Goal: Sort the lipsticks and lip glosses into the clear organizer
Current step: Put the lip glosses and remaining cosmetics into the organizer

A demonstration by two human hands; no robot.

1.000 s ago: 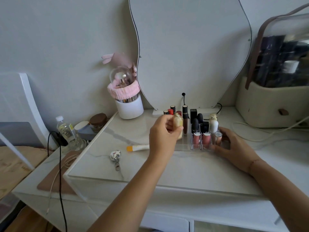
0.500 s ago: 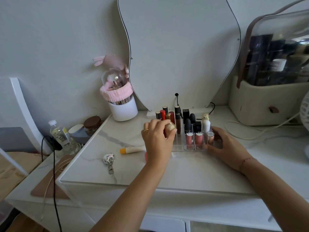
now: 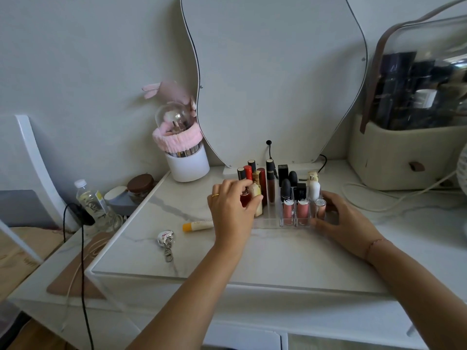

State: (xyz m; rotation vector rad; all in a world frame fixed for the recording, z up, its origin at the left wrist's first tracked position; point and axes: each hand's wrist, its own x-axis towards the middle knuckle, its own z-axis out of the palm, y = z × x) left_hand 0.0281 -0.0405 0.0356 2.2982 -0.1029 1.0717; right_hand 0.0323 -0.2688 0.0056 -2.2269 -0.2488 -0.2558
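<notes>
The clear organizer (image 3: 271,219) stands on the white vanity top, filled with several upright lipsticks and lip glosses: red and dark ones (image 3: 262,179) at the left, black ones (image 3: 286,188) in the middle, pink glosses (image 3: 295,210) in front. My left hand (image 3: 232,210) grips a cream-coloured lip tube (image 3: 257,198), standing upright in the organizer's left front part. My right hand (image 3: 341,221) rests against the organizer's right end, fingers curled on its wall. A white tube with an orange cap (image 3: 198,225) lies on the top, left of my left hand.
A silver keychain (image 3: 165,239) lies near the front left. A white brush holder with a pink band (image 3: 185,157) stands at the back left, the mirror (image 3: 273,79) behind the organizer. A beige cosmetics case (image 3: 404,147) and white cables (image 3: 379,200) fill the right.
My left hand has lowered the cream tube from above the organizer down into its left front part. The right hand has stayed on the organizer's right end.
</notes>
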